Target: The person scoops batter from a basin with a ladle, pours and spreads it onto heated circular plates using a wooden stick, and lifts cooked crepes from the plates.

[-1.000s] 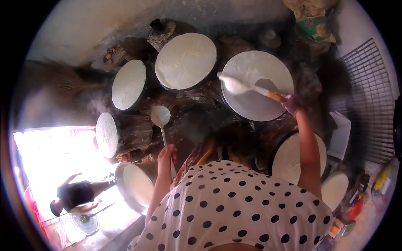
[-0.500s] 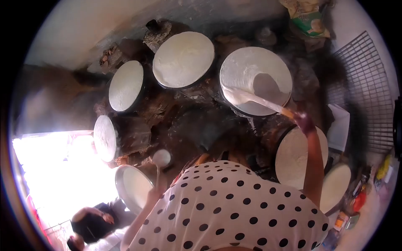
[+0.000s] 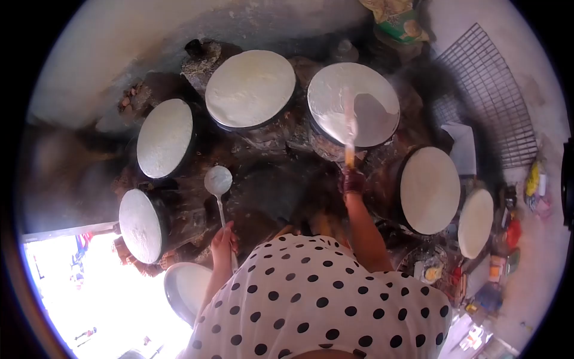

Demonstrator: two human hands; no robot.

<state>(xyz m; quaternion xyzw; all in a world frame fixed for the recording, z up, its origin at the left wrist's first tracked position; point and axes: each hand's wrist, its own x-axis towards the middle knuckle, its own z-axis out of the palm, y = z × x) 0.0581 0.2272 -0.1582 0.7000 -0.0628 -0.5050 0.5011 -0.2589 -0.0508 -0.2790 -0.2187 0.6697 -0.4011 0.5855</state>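
Note:
My left hand (image 3: 223, 240) is closed round the long handle of a metal ladle (image 3: 219, 181), whose bowl is held up over the dark floor area. My right hand (image 3: 352, 180), in a dark glove, grips the orange end of a wooden spatula (image 3: 350, 134). The spatula's pale, motion-blurred blade lies over a round griddle (image 3: 326, 96) coated with white batter; a greyer patch shows to the right of the blade. Beside it on the left is another white-topped round griddle (image 3: 251, 88).
More round white surfaces stand at the left (image 3: 165, 139) and right (image 3: 430, 190). A basin (image 3: 186, 290) sits lower left by a bright opening. A wire rack (image 3: 493, 90) leans on the right wall; a sack (image 3: 399, 21) is at the top.
The spatula has turned from slanting to nearly upright in view, and my right hand has moved left. My left hand has raised the ladle away from the basin. The person at lower left is no longer clearly visible.

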